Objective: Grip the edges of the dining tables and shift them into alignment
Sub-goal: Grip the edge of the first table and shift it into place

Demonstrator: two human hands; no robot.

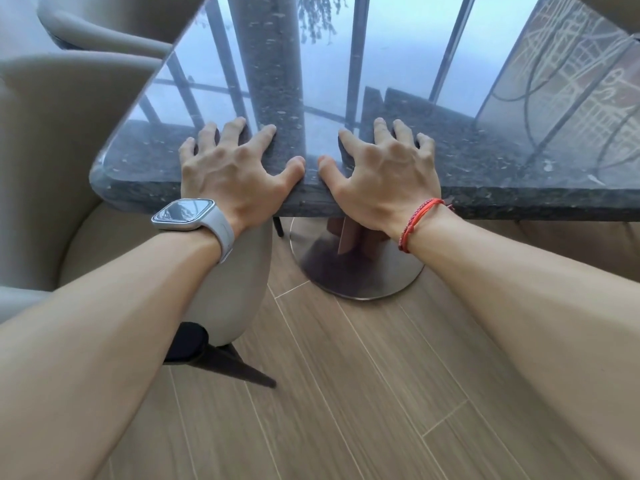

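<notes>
Table: one dark speckled stone table (485, 161) in front of me; its glossy top mirrors window bars; the near edge runs across the view and the rounded near-left corner sits by the chair seat; I cannot see a second table
Left hand: my left hand (232, 168) lies palm-down on the near edge, left of centre; four fingers (235, 128) spread on the top, thumb pointing right along the rim; pressing flat, not curled under the edge
Right hand: my right hand (384, 171) lies just beside it on the same edge; four fingers spread, thumb pointing left, the two thumbs near but apart; also flat, clasping nothing
Wrists: one white watch (188, 214) on the left; one red string bracelet (417, 221) on the right
Base: one round metal base (356, 271) under the table, on the wood-plank floor (346, 393)
Chairs: two beige chairs at left; the near one (52, 150) tucked against the table's left side with one dark leg (239, 368) showing; the far one (104, 22) at top left
</notes>
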